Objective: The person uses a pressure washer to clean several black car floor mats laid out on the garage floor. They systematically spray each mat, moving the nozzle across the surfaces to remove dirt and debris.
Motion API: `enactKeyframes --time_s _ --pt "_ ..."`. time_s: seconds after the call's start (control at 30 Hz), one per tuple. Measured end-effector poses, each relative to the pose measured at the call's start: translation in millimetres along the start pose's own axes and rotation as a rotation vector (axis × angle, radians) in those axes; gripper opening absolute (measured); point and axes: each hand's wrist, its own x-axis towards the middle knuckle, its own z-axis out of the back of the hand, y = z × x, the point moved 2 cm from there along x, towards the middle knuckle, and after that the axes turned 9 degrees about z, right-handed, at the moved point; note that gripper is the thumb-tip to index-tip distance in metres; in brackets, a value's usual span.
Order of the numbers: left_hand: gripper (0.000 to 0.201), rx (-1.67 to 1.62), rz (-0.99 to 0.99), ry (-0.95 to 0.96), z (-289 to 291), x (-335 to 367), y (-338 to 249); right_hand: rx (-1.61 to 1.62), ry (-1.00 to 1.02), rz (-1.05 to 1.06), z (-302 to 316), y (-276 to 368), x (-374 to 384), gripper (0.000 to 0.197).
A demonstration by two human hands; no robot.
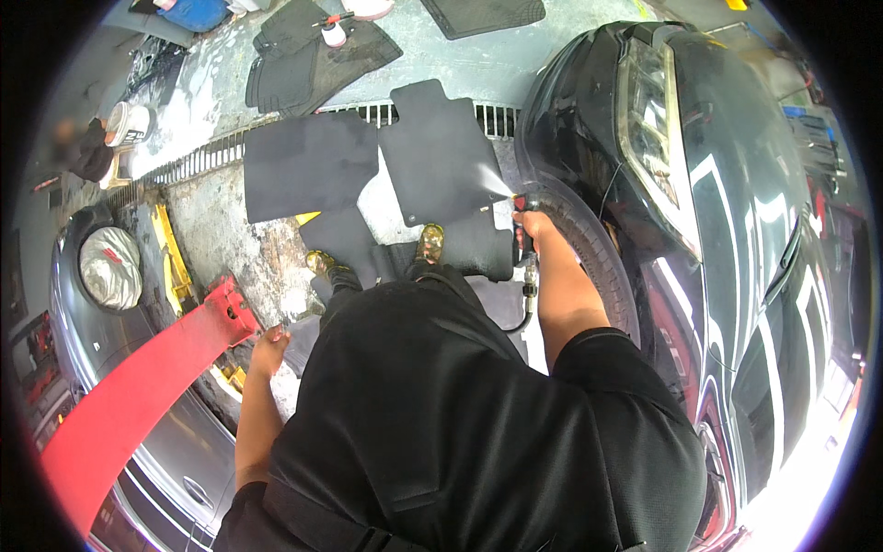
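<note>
My right hand (537, 226) is closed around the handle of a spray gun (521, 221) with red and black parts. A white fan of mist leaves its nozzle toward a black floor mat (440, 152) on the ground. A second black mat (308, 166) lies to the left of that one, and a darker, glossy mat (486, 244) lies nearer, by my shoe. From the gun a black hose (528, 304) runs down and back toward my body. My left hand (269, 348) hangs loosely beside the red lift arm (175, 354), fingers slightly apart, nothing visible in it.
A dark car (745, 230) stands close on my right, its front wheel (589, 239) beside the gun. Another car (184, 442) is at left. A floor grating (202, 166) crosses beyond the mats. Farther off lie more mats (285, 78), a red-and-white spray bottle (333, 34) and a white bucket (129, 124).
</note>
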Motion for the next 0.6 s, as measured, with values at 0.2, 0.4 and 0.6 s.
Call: enactKeyframes --time_s 0.2,0.4,0.6 --pt "0.058 0.026 -0.022 -0.019 -3 14 11 -0.083 0.178 -0.053 -15 -25 8 0.022" --pt "0.058 0.072 -0.035 -0.01 5 5 -21 -0.352 0.343 -0.022 -89 -11 -12 0.025" --pt "0.058 -0.051 -0.047 -0.019 -4 -13 -17 -0.64 0.14 0.361 -83 60 12 0.024"
